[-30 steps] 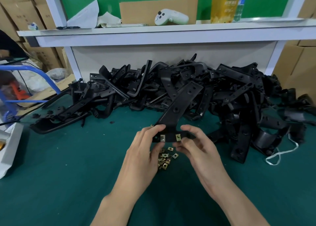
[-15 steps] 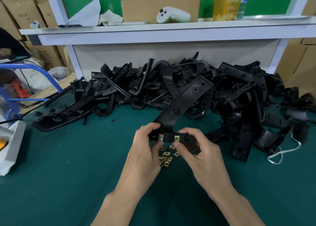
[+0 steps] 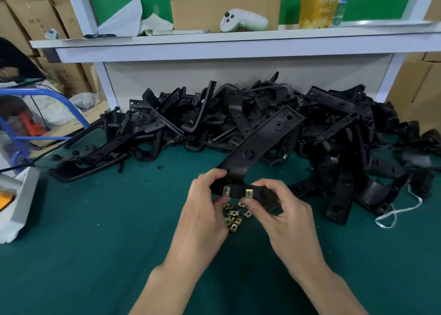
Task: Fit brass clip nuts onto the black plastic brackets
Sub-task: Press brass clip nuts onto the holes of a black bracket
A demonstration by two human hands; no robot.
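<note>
I see my left hand (image 3: 202,209) and right hand (image 3: 284,209) both closed in a grip on the near end of one black bracket (image 3: 257,152), whose long arm runs up toward one o'clock over the green tabletop (image 3: 95,231). Two fitted clip nuts (image 3: 249,192) sit on the bracket's near edge between my thumbs. Loose clip nuts (image 3: 233,219) lie at six o'clock just under that grip, and the bracket pile (image 3: 334,128) spreads across twelve o'clock.
</note>
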